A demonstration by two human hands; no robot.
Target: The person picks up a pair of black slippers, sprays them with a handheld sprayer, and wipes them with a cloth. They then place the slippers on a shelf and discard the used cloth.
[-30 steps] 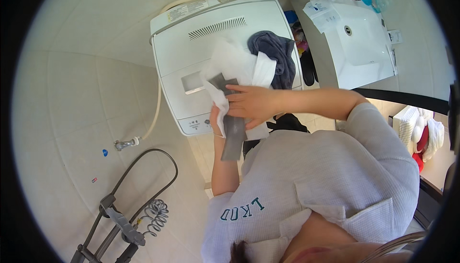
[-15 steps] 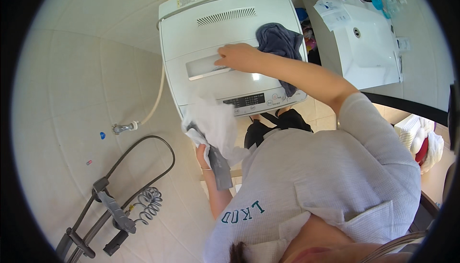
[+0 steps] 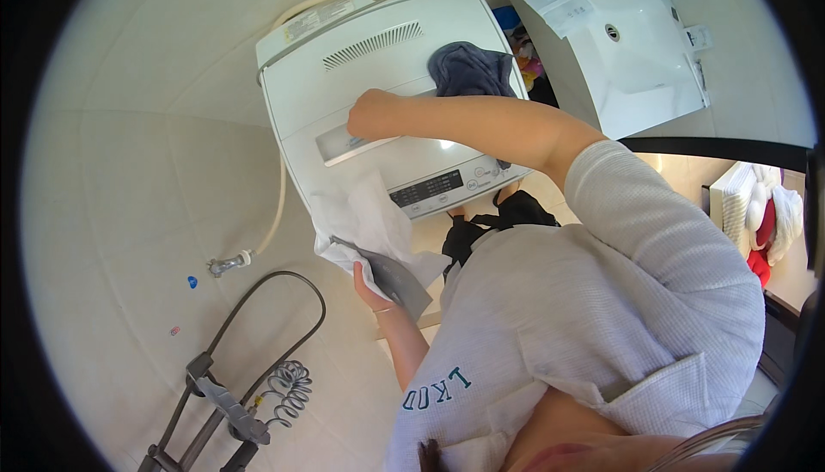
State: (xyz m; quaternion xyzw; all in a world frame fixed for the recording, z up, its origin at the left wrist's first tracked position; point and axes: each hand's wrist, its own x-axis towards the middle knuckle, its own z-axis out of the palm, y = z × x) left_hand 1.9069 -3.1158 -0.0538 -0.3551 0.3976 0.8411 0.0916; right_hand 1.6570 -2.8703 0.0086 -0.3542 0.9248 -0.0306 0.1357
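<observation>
A white top-loading washing machine (image 3: 292,98) stands before me, its lid (image 3: 378,85) down. Across the lid reaches my right arm; my right hand (image 3: 371,114) is closed at the recessed panel (image 3: 337,152) in the lid, its fingertips mostly hidden under the hand. Beside the machine's near left corner, my left hand (image 3: 369,291) grips a bundle of white cloth (image 3: 365,218) with a grey piece of fabric (image 3: 397,281) hanging from it. A dark blue-grey cloth (image 3: 468,70) lies on the machine's right side, partly behind my right forearm.
A white washbasin (image 3: 644,51) is at the right, with a paper packet (image 3: 559,8) on its edge. On the left are a wall tap (image 3: 230,263) with a cream hose (image 3: 282,188) and a grey stand (image 3: 223,403) with a coiled cord. White and red items (image 3: 765,214) lie at far right.
My right hand has curled its fingers more at the lid's panel. The grey fabric in my left hand has swung outward. The whole view has shifted and turned slightly.
</observation>
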